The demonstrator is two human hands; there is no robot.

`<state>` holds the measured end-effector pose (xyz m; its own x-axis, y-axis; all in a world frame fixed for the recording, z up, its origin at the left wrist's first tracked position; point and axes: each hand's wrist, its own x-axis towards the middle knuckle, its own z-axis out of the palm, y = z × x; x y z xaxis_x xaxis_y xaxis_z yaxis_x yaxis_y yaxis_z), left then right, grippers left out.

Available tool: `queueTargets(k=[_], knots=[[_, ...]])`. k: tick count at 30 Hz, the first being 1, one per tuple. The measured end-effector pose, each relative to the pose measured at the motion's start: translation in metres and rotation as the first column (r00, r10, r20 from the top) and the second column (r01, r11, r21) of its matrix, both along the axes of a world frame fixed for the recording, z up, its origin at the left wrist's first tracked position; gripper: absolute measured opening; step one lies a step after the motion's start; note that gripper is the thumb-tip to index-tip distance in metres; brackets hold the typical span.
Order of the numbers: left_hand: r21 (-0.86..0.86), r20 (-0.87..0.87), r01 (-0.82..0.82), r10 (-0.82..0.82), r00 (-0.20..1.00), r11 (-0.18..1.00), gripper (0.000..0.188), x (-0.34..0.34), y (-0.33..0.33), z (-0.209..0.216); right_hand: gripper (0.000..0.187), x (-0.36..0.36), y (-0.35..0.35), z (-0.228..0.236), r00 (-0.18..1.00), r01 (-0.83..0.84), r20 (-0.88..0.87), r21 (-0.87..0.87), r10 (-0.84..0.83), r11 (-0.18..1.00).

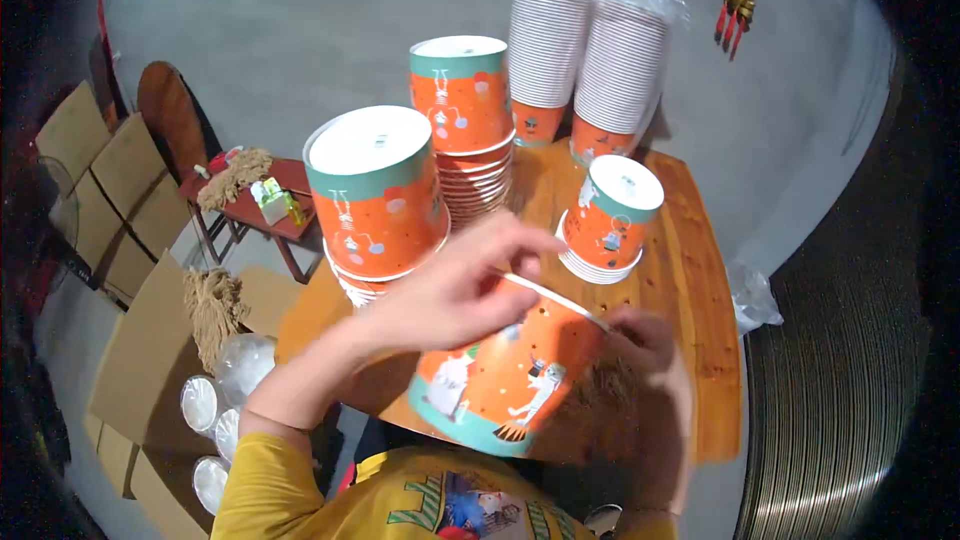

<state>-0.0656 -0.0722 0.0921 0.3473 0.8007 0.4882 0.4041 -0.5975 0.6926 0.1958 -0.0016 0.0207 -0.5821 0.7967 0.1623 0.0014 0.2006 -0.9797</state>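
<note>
An orange paper bucket with a teal band at its base and printed figures is tilted in front of me, mouth up and to the right. My right hand is closed on its right rim; shadow partly hides those fingers. My left hand is bent over the left rim, thumb low by the rim and index finger stretched over the mouth. Whatever its fingers pinch is hidden. A tuft of brown twine shows beside the bucket, below my right hand.
On the wooden table stand upside-down stacks of orange buckets: a near-left stack, one behind it, and a smaller one. Two bagged stacks rise at the back. Left are a cardboard box, twine bundles and a low red table.
</note>
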Motion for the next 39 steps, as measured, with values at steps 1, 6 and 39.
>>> queueTargets(k=[1,6,39], knots=[[0.081,0.103,-0.043,0.035,0.994,0.996,0.038,-0.011,-0.008,0.013,0.014,-0.017,0.002,0.003,0.979,-0.116,-0.168,-0.009,0.112,0.993],[0.403,0.643,-0.28,-0.052,0.764,0.871,0.045,-0.107,-0.055,0.043,0.027,-0.088,0.01,0.042,0.941,-0.324,-0.187,-0.244,0.283,0.914],[0.154,0.097,-0.349,0.337,0.936,0.924,0.031,0.032,0.02,-0.13,0.022,-0.029,0.15,0.0,0.611,0.133,0.196,0.93,-0.767,0.344]])
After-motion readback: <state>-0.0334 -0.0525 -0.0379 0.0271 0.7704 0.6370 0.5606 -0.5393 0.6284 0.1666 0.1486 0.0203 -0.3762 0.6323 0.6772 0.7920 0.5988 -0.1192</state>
